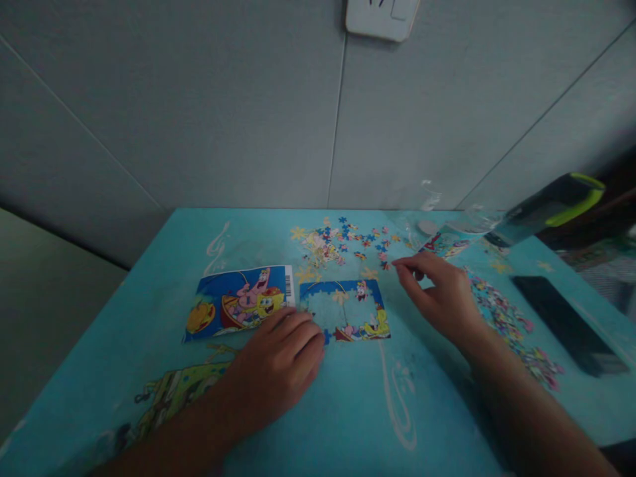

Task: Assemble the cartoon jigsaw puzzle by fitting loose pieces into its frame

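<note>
A partly built jigsaw frame [345, 310] lies in the middle of the turquoise table [348, 411], its border filled and its centre bare. My left hand [281, 361] rests flat at the frame's lower left corner, fingers together, touching the edge. My right hand [437, 291] hovers to the right of the frame, fingertips pinched near a small loose piece [385, 265]; whether it holds the piece I cannot make out. A cartoon reference picture [238, 303] lies left of the frame. Loose pieces [338, 242] are scattered behind it.
More loose pieces [501, 318] trail along the right side. A black flat object [566, 321] lies at the right edge. A clear plastic bag [447, 225] and a dark box with a green rim [551, 205] sit at the back right. A grey wall stands close behind the table.
</note>
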Tool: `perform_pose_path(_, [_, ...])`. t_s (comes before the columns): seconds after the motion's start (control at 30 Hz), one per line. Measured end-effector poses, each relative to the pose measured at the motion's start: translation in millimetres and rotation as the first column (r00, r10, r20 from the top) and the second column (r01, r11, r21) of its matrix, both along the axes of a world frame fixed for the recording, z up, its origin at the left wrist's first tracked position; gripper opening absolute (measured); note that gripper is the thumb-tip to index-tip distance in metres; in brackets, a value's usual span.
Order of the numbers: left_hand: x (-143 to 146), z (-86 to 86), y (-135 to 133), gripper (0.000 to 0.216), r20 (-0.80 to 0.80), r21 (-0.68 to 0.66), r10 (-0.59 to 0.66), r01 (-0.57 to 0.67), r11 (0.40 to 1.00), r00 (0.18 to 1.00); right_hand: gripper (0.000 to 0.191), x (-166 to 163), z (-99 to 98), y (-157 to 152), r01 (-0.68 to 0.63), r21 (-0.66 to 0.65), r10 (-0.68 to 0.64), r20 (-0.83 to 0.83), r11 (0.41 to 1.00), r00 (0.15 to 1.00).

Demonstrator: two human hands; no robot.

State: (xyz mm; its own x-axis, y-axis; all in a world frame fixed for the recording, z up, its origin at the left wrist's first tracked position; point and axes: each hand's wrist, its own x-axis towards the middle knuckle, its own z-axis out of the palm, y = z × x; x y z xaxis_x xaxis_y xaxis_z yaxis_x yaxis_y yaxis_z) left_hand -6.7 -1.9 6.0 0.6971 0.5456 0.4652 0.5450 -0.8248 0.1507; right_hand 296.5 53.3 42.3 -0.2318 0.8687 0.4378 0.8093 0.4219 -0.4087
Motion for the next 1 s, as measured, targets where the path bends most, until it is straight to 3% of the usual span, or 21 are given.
perform_pose_path(0.1, [0.3, 1.0, 0.4, 0.017, -0.003, -0.008, -0.031, 0.031, 0.999, 1.0, 0.019, 4.0, -1.9, 1.5, 0.06, 0.02, -0.06, -0.019, 0.998, 0.998])
perform_pose_path(0.27, [2.6, 6.2, -2.3, 0.009, -0.037, -0.014, -0.094, 0.093, 0.996, 0.995, 0.021, -2.4, -15.3, -0.2, -0.032, -0.049, 0.032, -0.01, 0.998, 0.999])
perform_pose_path(0.4, [3.7, 10.0, -5.9, 0.028, -0.063, 0.065, -0.178, 0.182, 0.981, 0.982, 0.021, -3.9, -26.2, -1.8, -0.077, -0.086, 0.076, -0.01, 0.993, 0.997])
perform_pose_path(0.57, [0.1, 6.6, -9.8, 0.037, -0.096, 0.114, -0.22, 0.23, 0.967, 0.971, 0.02, -3.3, -35.9, -0.3, -0.109, -0.111, 0.107, -0.028, 0.988, 0.994])
perform_pose_path(0.7, [-3.6, -0.3, -12.7, 0.039, -0.084, 0.114, -0.281, 0.289, 0.95, 0.956, 0.015, -4.6, -34.4, 0.8, -0.141, -0.096, 0.138, -0.037, 0.985, 0.99])
perform_pose_path(0.83, [-4.7, -3.4, -13.8, 0.039, -0.06, 0.078, -0.323, 0.327, 0.942, 0.945, 0.022, -4.3, -30.4, 0.2, -0.185, -0.104, 0.181, -0.048, 0.977, 0.982])
perform_pose_path(1.0, [-5.2, -1.5, -15.3, 0.04, -0.073, 0.046, -0.31, 0.314, 0.948, 0.948, 0.021, -2.9, -27.9, -4.3, -0.105, -0.088, 0.097, -0.089, 0.991, 0.991])
